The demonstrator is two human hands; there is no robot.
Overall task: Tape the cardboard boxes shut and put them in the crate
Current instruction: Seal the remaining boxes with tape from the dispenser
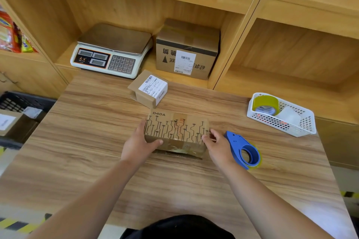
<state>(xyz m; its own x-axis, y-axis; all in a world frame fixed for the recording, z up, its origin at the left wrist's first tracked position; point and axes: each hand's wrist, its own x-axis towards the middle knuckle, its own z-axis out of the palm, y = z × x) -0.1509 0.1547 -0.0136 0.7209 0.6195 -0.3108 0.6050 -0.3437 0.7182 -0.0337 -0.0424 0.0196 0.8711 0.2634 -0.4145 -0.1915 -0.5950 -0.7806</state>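
Note:
A printed cardboard box [175,129] marked D40A lies on the wooden table [87,141] in front of me, with tape across its top. My left hand [138,144] grips its left end, thumb on the near side. My right hand [218,145] holds its right end with curled fingers. A blue tape dispenser [243,149] lies on the table just right of my right hand. A smaller labelled box [148,88] sits behind the printed one. The black crate [19,101] stands low at the far left with a labelled box [9,122] in it.
A weighing scale [111,52] and a larger labelled box [187,49] sit in the shelf behind the table. A white basket [281,116] at the right holds a yellow tape roll and a white one. Snack packets fill the left shelf.

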